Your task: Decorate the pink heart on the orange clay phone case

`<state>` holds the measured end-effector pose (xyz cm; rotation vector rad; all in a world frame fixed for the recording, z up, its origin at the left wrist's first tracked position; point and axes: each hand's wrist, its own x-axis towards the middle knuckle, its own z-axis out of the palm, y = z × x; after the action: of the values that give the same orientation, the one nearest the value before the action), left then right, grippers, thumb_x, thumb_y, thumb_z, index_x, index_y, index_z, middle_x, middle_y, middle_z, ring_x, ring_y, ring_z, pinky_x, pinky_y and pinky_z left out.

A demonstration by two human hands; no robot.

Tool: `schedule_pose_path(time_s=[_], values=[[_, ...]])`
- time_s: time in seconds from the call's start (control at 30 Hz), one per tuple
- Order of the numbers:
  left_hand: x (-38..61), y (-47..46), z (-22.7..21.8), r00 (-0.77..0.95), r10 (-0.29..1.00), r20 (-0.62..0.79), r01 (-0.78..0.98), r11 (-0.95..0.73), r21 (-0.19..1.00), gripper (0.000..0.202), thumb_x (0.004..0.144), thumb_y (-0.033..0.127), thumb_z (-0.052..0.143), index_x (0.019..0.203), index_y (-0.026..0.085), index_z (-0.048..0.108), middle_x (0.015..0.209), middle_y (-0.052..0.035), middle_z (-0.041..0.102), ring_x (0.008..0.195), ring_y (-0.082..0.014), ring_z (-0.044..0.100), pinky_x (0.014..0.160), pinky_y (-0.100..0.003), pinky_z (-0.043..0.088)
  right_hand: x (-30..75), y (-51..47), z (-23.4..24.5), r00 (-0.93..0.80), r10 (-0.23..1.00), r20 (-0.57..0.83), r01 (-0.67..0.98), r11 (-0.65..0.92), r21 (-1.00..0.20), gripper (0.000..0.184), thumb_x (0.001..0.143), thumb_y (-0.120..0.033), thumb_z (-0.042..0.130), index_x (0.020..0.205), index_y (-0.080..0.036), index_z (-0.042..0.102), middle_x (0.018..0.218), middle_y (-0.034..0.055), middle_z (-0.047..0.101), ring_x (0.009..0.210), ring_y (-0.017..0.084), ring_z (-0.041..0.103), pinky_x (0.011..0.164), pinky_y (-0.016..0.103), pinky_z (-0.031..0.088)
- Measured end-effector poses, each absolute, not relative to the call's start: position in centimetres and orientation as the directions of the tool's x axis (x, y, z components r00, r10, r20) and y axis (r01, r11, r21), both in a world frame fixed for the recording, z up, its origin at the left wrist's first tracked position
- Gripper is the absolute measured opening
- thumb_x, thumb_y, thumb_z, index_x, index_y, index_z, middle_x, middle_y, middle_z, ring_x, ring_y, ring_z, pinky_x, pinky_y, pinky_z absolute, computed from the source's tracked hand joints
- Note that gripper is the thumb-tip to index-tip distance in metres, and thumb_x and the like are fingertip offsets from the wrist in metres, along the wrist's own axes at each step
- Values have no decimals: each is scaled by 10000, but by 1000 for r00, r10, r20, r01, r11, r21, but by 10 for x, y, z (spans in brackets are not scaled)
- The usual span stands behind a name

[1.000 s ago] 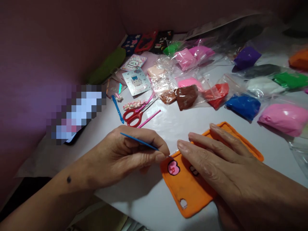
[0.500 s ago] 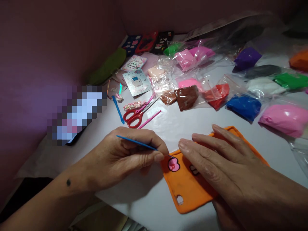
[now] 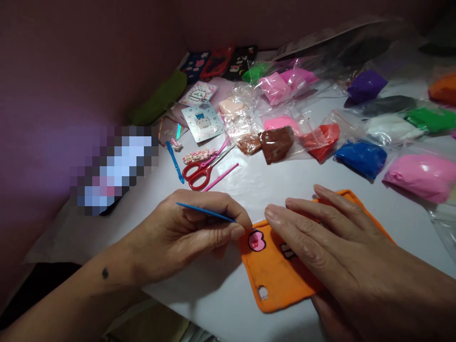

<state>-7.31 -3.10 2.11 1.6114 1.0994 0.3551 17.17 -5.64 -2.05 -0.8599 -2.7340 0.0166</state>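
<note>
orange case (image 3: 281, 280) flat on the table (image 3: 270, 185), near edge, just right of centre; small cutout hole (image 3: 262, 292) at its near end
pink heart piece (image 3: 256, 241) sits on the case's left corner, black outline around it
left hand (image 3: 188, 232) closed in a pinch on a thin blue pick (image 3: 206, 212); the pick's tip is at the heart's upper edge, can't tell if it actually touches
right hand (image 3: 320, 237) open, fingers straight and flat across the case, pressing on top, gripping nothing; it covers most of the case's far half
behind the left hand: red scissors (image 3: 197, 172), pink stick (image 3: 221, 176) just beside them, blue spatula (image 3: 174, 162) to their left
further back: sticker card (image 3: 202, 121), then bagged clay spread across the table, with brown clay (image 3: 276, 142), red clay (image 3: 320, 140), blue clay (image 3: 359, 156) in a row, pink clay (image 3: 422, 175) far right, purple clay (image 3: 366, 85) and green clay (image 3: 429, 118) behind
</note>
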Motion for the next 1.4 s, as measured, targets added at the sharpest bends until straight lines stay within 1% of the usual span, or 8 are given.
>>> schedule_pose_path(time_s=[0.17, 0.23, 0.5, 0.8, 0.97, 1.13, 1.3, 1.4], values=[[-73, -30, 19, 526, 795, -303, 443, 48, 895, 150, 888, 252, 569, 858, 144, 670, 696, -18, 652, 593, -96, 591, 532, -154, 464, 173, -56, -21, -797, 555, 238, 550, 830, -92, 652, 712, -123, 413, 1363, -87, 441, 1319, 109, 538, 1180, 332, 486, 980, 579, 365], [-73, -30, 18, 512, 804, -303, 444, 54, 894, 143, 886, 244, 570, 857, 144, 669, 682, -11, 641, 569, -85, 571, 522, -148, 457, 173, -55, -22, -796, 544, 264, 544, 835, -82, 655, 712, -136, 403, 1365, -92, 440, 1319, 105, 537, 1175, 335, 488, 972, 579, 369], [-72, -31, 19, 537, 788, -302, 413, 67, 908, 126, 884, 208, 571, 849, 140, 671, 697, -7, 633, 594, -78, 569, 547, -136, 462, 168, -53, -20, -789, 561, 249, 569, 821, -45, 684, 675, -115, 415, 1358, -102, 461, 1328, 95, 533, 1169, 331, 490, 959, 562, 386], [-76, -37, 21, 368, 893, -259, 329, 136, 935, 84, 866, 234, 614, 818, 197, 673, 577, 39, 565, 519, -45, 499, 455, -87, 371, 170, -61, -17, -768, 578, 277, 593, 804, -35, 633, 708, -130, 420, 1338, -115, 480, 1275, 73, 570, 1133, 298, 487, 978, 514, 365], [-81, -35, 21, 358, 908, -219, 288, 115, 951, 65, 875, 250, 605, 857, 208, 652, 567, 41, 554, 494, -68, 519, 441, -127, 397, 167, -60, -14, -754, 592, 286, 600, 797, -70, 591, 762, -191, 439, 1350, -136, 449, 1304, 48, 545, 1118, 269, 481, 991, 482, 339], [-85, -41, 31, 295, 937, -188, 321, 88, 943, 70, 867, 242, 617, 832, 198, 659, 640, 27, 585, 515, -64, 529, 454, -132, 413, 167, -58, -10, -750, 591, 296, 594, 799, -92, 558, 790, -211, 439, 1341, -123, 451, 1263, 65, 564, 1099, 254, 483, 983, 454, 333], [-88, -60, 36, 320, 929, -184, 364, 58, 930, 59, 877, 214, 605, 853, 209, 658, 603, 47, 561, 547, -50, 530, 482, -97, 403, 165, -57, -9, -754, 591, 288, 588, 802, -107, 533, 793, -202, 457, 1316, -102, 471, 1206, 87, 584, 1069, 251, 490, 944, 433, 363], [-86, -70, 28, 330, 930, -159, 384, 22, 923, 84, 880, 173, 588, 825, 184, 651, 644, 50, 553, 545, -33, 510, 484, -85, 391, 166, -59, -11, -749, 577, 325, 574, 811, -117, 539, 790, -231, 461, 1309, -87, 471, 1180, 108, 584, 1065, 260, 484, 926, 439, 378]])
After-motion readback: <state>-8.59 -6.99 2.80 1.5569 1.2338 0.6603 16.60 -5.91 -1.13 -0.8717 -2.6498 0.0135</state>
